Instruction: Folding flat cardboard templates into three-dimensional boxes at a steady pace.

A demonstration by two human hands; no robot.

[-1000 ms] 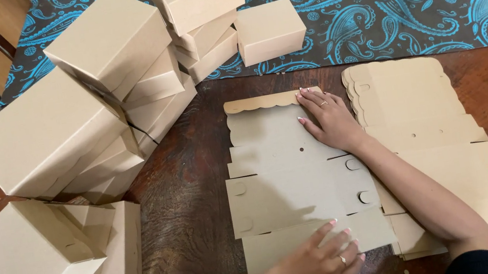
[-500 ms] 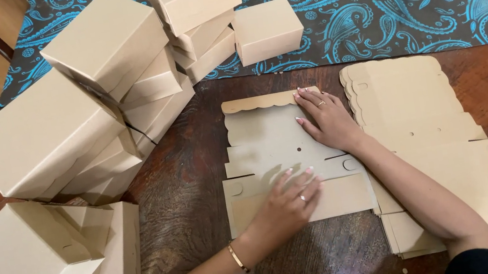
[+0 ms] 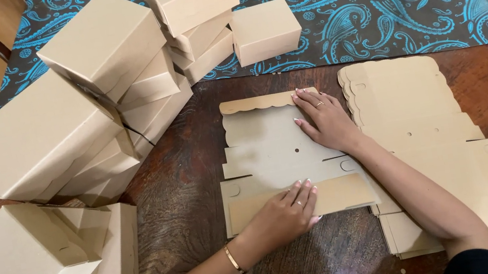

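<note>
Left hand [image 3: 284, 214] has pressed flap [image 3: 330, 196] flatter.

A dark wooden table [image 3: 206, 226] carries a flat cardboard box blank [image 3: 271, 146] near its middle, a stack of flat blanks [image 3: 423, 129] just right of it, and assembled cardboard boxes [image 3: 51, 140] piled at the left.

Illumination is bright, even and diffuse. Shadows are soft and short beneath the stacked boxes [image 3: 86, 115]. A mild sheen shows on the wooden table [image 3: 193, 228]. Focus is sharp throughout; no motion blur.
</note>
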